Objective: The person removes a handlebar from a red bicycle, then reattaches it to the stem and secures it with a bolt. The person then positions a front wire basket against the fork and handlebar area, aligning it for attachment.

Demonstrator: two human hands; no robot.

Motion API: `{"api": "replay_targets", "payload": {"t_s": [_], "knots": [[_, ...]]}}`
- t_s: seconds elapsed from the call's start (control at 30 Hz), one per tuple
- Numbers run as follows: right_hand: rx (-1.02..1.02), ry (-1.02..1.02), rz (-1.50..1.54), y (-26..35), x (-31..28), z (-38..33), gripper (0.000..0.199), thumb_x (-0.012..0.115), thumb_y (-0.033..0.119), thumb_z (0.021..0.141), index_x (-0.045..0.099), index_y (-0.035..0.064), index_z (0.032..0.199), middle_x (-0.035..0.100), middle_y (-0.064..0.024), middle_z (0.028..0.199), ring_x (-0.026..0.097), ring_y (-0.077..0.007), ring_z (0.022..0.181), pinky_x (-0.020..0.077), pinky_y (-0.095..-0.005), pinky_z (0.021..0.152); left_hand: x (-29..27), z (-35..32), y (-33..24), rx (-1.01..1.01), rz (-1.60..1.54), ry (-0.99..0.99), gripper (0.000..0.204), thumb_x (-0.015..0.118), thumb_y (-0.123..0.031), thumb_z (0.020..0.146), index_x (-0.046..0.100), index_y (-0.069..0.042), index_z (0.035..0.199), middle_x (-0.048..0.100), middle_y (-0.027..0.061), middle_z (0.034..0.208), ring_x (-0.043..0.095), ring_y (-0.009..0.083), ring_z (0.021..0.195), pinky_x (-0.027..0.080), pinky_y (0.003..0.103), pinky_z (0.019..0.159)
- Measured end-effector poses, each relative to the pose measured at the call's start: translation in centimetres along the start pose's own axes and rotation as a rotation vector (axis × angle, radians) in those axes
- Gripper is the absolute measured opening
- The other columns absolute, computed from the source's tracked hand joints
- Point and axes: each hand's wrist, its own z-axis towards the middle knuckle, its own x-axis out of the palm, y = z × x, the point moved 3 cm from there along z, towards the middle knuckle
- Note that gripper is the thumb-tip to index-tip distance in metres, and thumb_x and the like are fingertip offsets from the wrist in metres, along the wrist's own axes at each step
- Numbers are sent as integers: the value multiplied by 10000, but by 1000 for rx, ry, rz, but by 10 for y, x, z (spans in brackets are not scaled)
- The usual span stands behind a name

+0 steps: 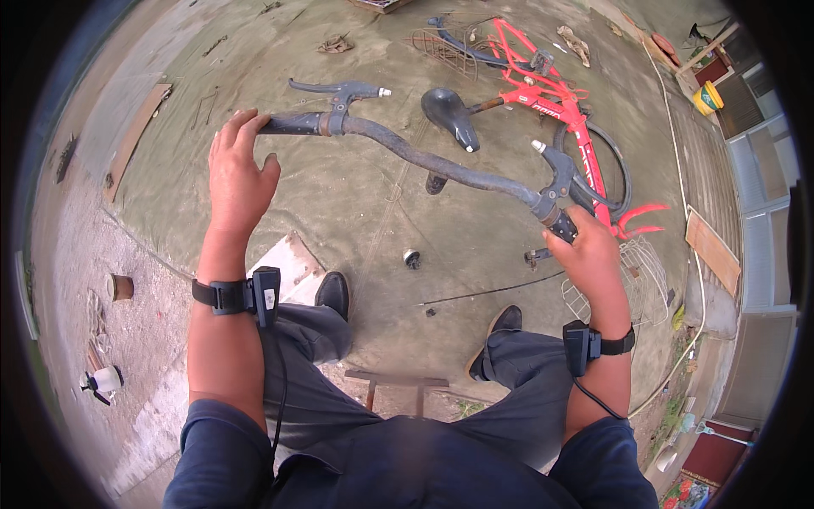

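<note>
A dark bicycle handlebar point(428, 164) with worn grips spans the space in front of me, above the ground. My right hand point(585, 246) is closed around its right grip, beside one brake lever point(557, 174). At the opposite end, my left hand point(241, 174) is open. Its fingertips touch the end of the left grip point(292, 124), and the thumb stands apart from it. Another brake lever point(339, 95) is clamped next to that grip. The handlebar's short stem point(436, 182) points down from its middle. Black straps with small devices circle both forearms.
Beyond the handlebar lies a red bicycle frame point(551, 106) with a black saddle point(449, 117). A wire basket point(623, 284) rests at the right. A thin black cable point(483, 294) and a small round part point(412, 258) lie before my shoes. A wooden stool point(397, 379) is between my legs.
</note>
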Motion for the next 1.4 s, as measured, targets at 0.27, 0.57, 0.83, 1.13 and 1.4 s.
{"api": "replay_targets", "payload": {"t_s": [0.27,0.57,0.83,1.13,1.4], "knots": [[-57,130,1,-18,2,-6,293,802,192,783,639,17,952,622,-173,802,594,-327,715,480,-421,659,21,-19,-4,236,21,420,391,838,-203,768,615,-98,1071,641,92,1038,635,341,1013,501,463,918],[-15,480,199,-16,117,-6,319,802,228,807,590,0,874,549,-134,703,535,-230,643,456,-392,616,54,-55,45,247,180,789,198,708,-246,878,605,-105,971,682,113,906,700,352,831,557,478,708],[234,922,311,-20,178,-21,344,761,264,793,706,16,1025,722,-225,932,688,-399,829,538,-430,732,94,-86,65,280,221,813,122,673,-183,852,601,-117,926,682,118,861,696,360,790,546,487,667],[72,661,60,-7,189,-28,272,747,268,800,690,16,887,692,-244,848,664,-450,811,531,-484,715,85,-86,76,189,157,1028,88,642,-188,876,641,-126,940,707,139,840,697,389,820,549,508,714],[28,556,-4,-5,192,-29,205,706,251,793,660,52,815,696,-236,857,664,-460,824,531,-549,711,79,-87,78,133,145,1143,106,645,-200,877,642,-118,943,711,154,844,695,403,846,541,528,733]]}}
